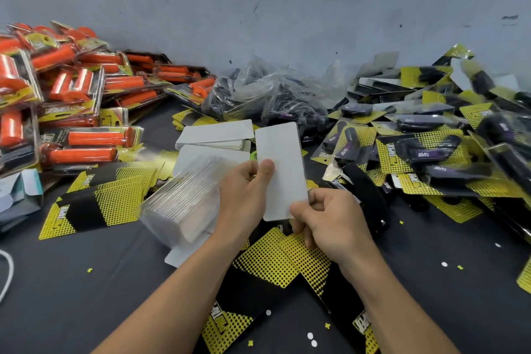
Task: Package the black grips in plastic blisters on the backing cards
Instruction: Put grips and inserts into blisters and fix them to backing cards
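Backing card [283, 164], blank side up: left hand [244, 190] pinches its left edge, right hand [330, 218] pinches its lower corner. Clear blister stack [184, 198] lies just left of that hold; bagged black grips [267, 95] beyond.

Orange grip packs [71, 89] heaped left; white cord [7, 276] below.

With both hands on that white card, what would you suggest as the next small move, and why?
Probably free the left hand and take one blister off the clear blister stack beside it: the right hand pinches the white card, which is bare.
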`<state>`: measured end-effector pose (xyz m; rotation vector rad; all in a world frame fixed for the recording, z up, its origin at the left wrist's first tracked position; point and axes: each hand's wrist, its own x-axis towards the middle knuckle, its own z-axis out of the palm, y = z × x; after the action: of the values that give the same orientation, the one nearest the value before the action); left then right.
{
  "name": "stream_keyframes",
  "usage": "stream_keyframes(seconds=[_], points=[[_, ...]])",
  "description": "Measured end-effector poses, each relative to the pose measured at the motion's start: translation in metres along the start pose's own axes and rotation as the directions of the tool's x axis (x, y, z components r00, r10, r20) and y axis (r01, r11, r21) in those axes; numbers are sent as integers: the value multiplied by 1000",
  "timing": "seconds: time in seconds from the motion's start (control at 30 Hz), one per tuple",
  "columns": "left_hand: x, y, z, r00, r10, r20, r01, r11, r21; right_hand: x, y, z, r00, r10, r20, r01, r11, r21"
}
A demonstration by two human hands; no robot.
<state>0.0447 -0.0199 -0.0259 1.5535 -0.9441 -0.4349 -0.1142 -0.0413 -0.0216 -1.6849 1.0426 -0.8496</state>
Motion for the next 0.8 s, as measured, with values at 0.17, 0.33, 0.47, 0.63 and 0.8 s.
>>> stream_keyframes(seconds=[0.17,0.33,0.47,0.63,0.8], points=[[-1,5,1,999,-27,26,28,999,-29,0,3,1,999,-7,-44,6,1000,-28],[-6,9,2,996,-38,84,47,994,-99,-2,-2,-1,997,-42,-72,42,999,0],[-7,9,1,993,-40,109,51,994,-101,-5,-7,1,998,-31,-53,37,992,119],[-7,3,2,992,41,117,-42,999,7,-8,-8,2,899,-262,-351,223,963,-149],[-4,4,1,964,-30,264,104,956,-274,-13,-8,6,775,-551,-308,382,798,-467]])
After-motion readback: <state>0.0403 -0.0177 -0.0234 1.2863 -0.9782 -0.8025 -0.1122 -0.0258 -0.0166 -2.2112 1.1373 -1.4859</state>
